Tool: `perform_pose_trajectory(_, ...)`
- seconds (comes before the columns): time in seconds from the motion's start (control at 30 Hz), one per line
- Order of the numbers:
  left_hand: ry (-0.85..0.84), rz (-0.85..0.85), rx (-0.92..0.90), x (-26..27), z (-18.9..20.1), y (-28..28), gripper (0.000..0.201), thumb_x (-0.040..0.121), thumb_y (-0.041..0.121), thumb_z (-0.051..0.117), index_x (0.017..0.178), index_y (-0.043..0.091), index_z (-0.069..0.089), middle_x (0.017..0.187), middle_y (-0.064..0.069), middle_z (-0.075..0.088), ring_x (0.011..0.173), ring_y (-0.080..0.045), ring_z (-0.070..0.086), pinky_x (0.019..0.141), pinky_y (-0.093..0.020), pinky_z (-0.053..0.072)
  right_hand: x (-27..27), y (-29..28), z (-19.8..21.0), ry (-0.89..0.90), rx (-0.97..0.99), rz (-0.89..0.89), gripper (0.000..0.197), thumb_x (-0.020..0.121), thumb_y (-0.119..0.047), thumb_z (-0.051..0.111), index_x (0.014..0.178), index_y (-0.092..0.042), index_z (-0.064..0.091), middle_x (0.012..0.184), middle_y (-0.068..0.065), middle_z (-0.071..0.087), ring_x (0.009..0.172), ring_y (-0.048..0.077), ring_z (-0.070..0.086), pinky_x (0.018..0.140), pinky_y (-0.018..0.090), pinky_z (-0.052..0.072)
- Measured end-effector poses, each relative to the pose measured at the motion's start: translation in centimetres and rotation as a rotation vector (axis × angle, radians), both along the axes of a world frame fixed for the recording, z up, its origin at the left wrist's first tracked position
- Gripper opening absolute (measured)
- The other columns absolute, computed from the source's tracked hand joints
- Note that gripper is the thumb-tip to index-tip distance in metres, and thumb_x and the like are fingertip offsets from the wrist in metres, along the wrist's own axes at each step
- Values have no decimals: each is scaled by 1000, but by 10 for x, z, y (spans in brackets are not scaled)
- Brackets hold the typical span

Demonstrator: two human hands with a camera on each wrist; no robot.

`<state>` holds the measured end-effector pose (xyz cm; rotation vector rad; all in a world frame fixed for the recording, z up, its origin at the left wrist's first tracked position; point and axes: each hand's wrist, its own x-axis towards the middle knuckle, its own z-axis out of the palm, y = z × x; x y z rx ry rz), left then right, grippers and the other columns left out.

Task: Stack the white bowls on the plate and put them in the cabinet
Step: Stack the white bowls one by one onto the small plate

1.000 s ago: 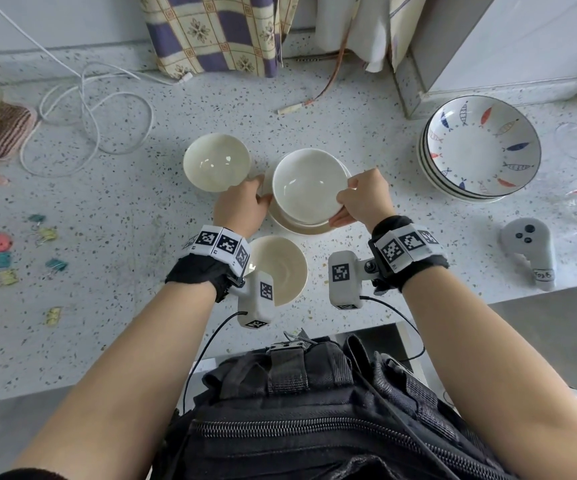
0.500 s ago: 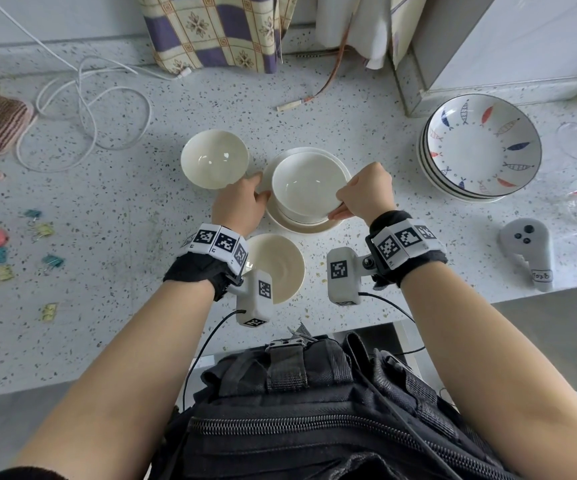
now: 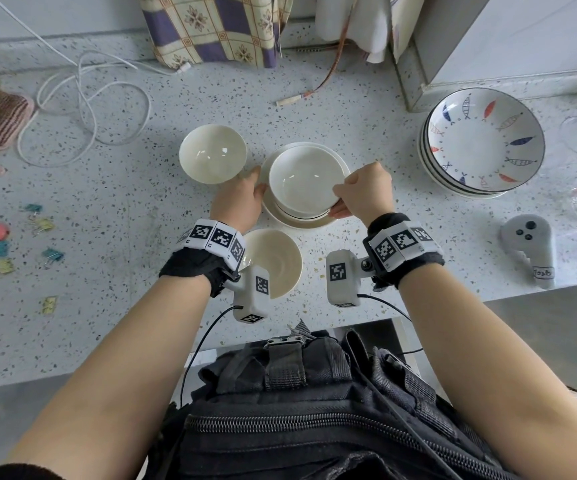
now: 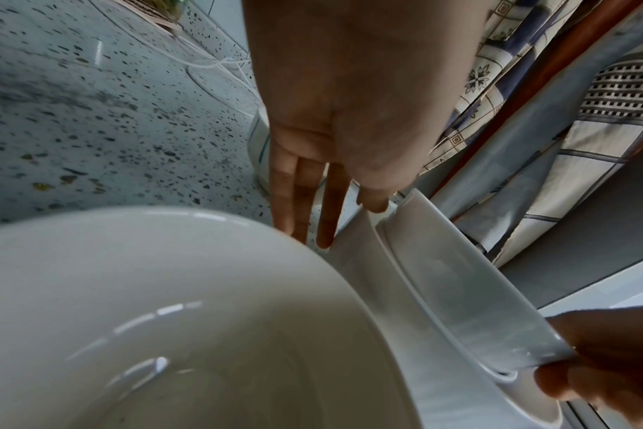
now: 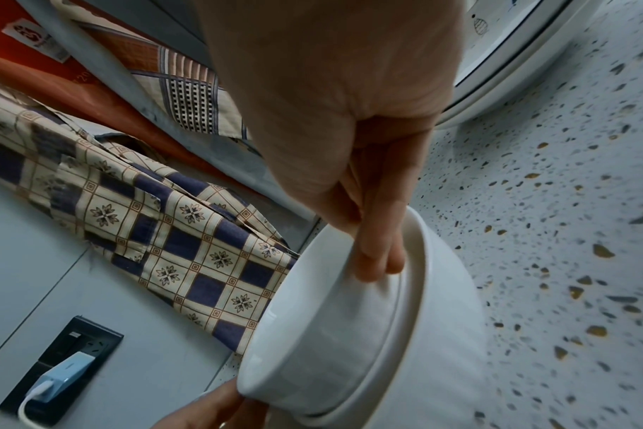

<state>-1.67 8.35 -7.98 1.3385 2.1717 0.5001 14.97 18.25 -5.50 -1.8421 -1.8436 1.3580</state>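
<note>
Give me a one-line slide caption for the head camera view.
Both hands, left and right, steady a white bowl on a plate, two bowls waiting.

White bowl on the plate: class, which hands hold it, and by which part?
The right hand grips the white bowl at its near right rim. The left hand touches the plate edge with straight fingers, gripping nothing.

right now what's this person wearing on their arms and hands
Both forearms are bare, with no sleeves and no gloves. The left hand and right hand each have a black wrist strap topped by a white band of black square code markers. A small white camera block, also marked, hangs off each wrist with a thin black cable.
</note>
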Motion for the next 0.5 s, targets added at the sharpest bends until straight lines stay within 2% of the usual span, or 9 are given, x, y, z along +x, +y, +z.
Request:
perform_pose_trajectory(0.07, -4, -14, -14, -1, -1, -4, 34, 102, 23, 31, 130, 13, 46, 104, -22, 65, 85, -40, 66, 81, -52, 55, 4, -5, 1, 61, 3, -14, 12, 82, 1, 56, 76, 6, 65, 55, 18, 66, 51, 28, 70, 51, 38, 61)
perform_pose_trajectory(0.13, -32, -3, -15, -2, -1, -9, 33, 102, 23, 27, 123, 9, 49, 103, -20, 67, 83, -38, 67, 80, -52, 55, 9, -12, 0, 110, 46, -63, 20, 86, -12, 61, 99, 3, 64, 58, 17, 68, 44, 22, 66, 47, 33, 59)
perform_pose_trajectory(0.17, -43, 4, -23, -2, -1, -12, 32, 103, 23, 27, 119, 7, 50, 105, -20, 67, 83, -37, 67, 80, -52, 55, 11, -15, -1, 127, 86, -97, 24, 87, -18, 61, 104, -1, 62, 58, 15, 68, 42, 20, 64, 47, 33, 59)
perform_pose_trajectory(0.27, -58, 17, -56, -3, -2, -21, 35, 103, 23, 27, 118, 4, 52, 109, -19, 67, 88, -35, 66, 85, -48, 53, 16, -27, 0, 155, 196, -172, 24, 89, -26, 58, 97, -4, 58, 53, 10, 64, 36, 15, 59, 44, 32, 57)
perform_pose_trajectory(0.33, -62, 19, -64, -3, -4, -29, 37, 103, 23, 28, 120, 4, 54, 109, -20, 67, 94, -35, 65, 87, -45, 51, 19, -36, -2, 188, 197, -197, 24, 88, -26, 57, 83, -3, 59, 50, 9, 62, 33, 13, 57, 43, 30, 55)
perform_pose_trajectory(0.43, -78, 32, -96, -3, -8, -42, 41, 103, 27, 28, 116, 1, 56, 108, -20, 68, 99, -34, 63, 87, -42, 48, 23, -51, -10, 221, 154, -197, 39, 88, -23, 55, 62, 6, 61, 44, 8, 59, 35, 17, 58, 44, 28, 54)
perform_pose_trajectory(0.5, -85, 40, -96, -5, -11, -52, 42, 103, 28, 28, 109, -1, 59, 104, -20, 68, 96, -34, 64, 84, -41, 48, 25, -63, -17, 236, 113, -215, 44, 88, -24, 55, 52, 2, 60, 43, 8, 60, 40, 21, 60, 47, 28, 56)
